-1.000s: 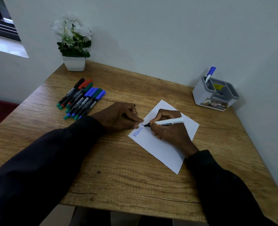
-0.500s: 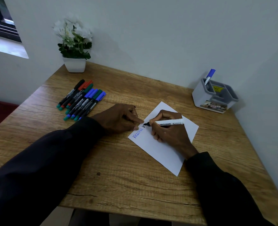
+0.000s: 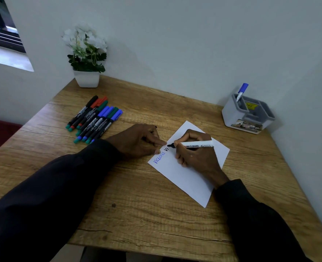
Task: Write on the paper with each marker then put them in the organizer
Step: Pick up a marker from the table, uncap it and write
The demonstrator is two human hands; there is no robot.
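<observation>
A white sheet of paper (image 3: 182, 178) lies on the wooden desk (image 3: 137, 214), with blue writing at its left corner and black letters beside it. My right hand (image 3: 194, 157) grips a white whiteboard marker (image 3: 198, 144) with a black tip, the tip touching the paper. My left hand (image 3: 137, 140) presses its fingertips on the paper's left edge; I cannot see whether it holds anything. Several capped markers (image 3: 95, 120), black, red, green and blue, lie in a row at the left. A grey organizer (image 3: 249, 115) at the back right holds one blue marker (image 3: 241, 91).
A white pot with white flowers (image 3: 86, 57) stands at the desk's back left corner. Walls close the desk at the back and right. A window is at the upper left. A dark red seat shows beyond the left edge.
My right hand has written more black letters after the blue word, the marker tip moving slightly to the right. My left hand stays on the paper's edge.
</observation>
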